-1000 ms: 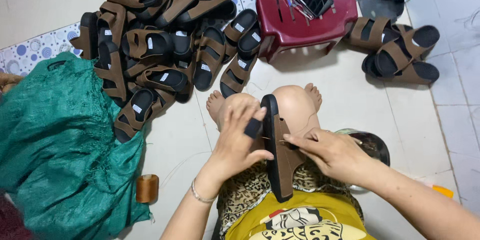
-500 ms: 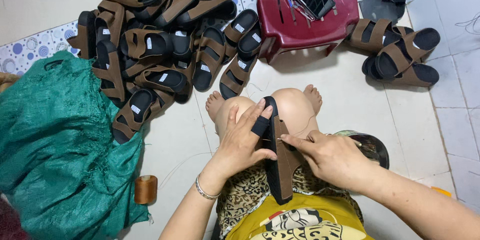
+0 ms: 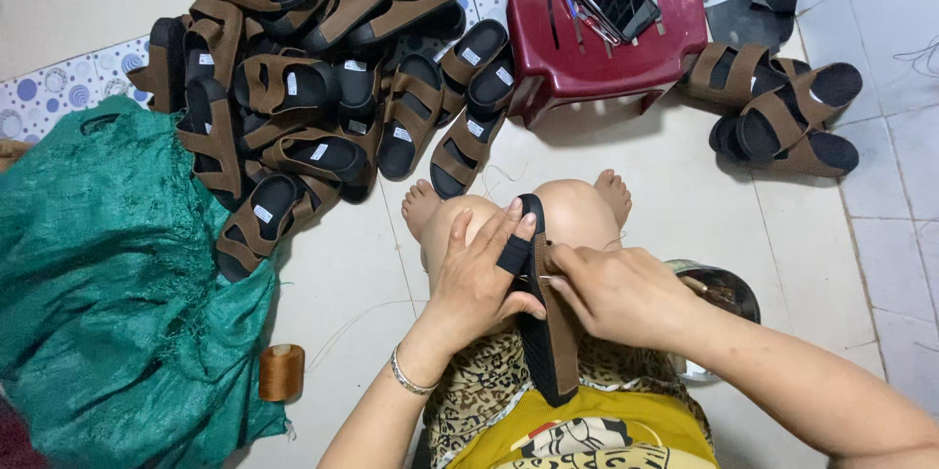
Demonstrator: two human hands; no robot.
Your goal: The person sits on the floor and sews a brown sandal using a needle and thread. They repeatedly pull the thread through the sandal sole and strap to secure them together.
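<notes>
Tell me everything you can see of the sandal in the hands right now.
The sandal has a black sole and a brown side or strap; material looks like foam or rubber with suede-like brown. It stands on edge along the lap, toe end over the knees, heel end toward the yellow shirt. The left hand grips it from the left, fingers over a black strap near the toe. The right hand pinches its right edge.

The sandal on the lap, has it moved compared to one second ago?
No. The sandal is in the same place on the knees, toe towards the red stool; both hands grip it as before.
</notes>
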